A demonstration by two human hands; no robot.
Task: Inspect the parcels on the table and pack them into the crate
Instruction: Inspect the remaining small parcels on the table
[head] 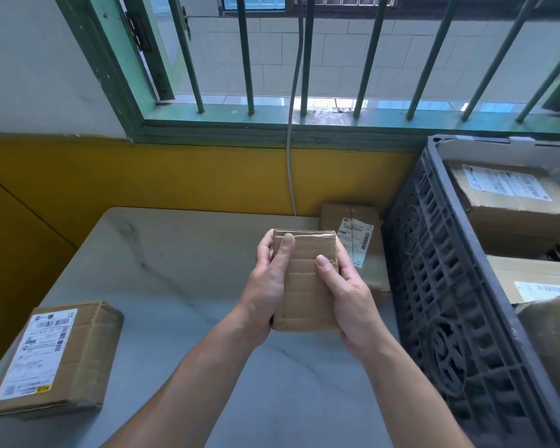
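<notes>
A small brown cardboard parcel (pixel 306 286) is held above the middle of the marble table (pixel 175 270), its plain taped side up. My left hand (pixel 267 286) grips its left edge with the thumb on top. My right hand (pixel 346 292) grips its right edge the same way. A labelled parcel (pixel 55 357) lies at the table's front left. Another labelled parcel (pixel 359 240) lies behind my hands, against the crate. The dark grey plastic crate (pixel 440 286) stands at the right and holds several cardboard parcels (pixel 514 205).
A yellow and white wall runs behind the table, with a green barred window (pixel 304 59) above it. A grey cable (pixel 290 163) hangs down from the window to the table's back edge. Bare marble lies between the left parcel and my arms.
</notes>
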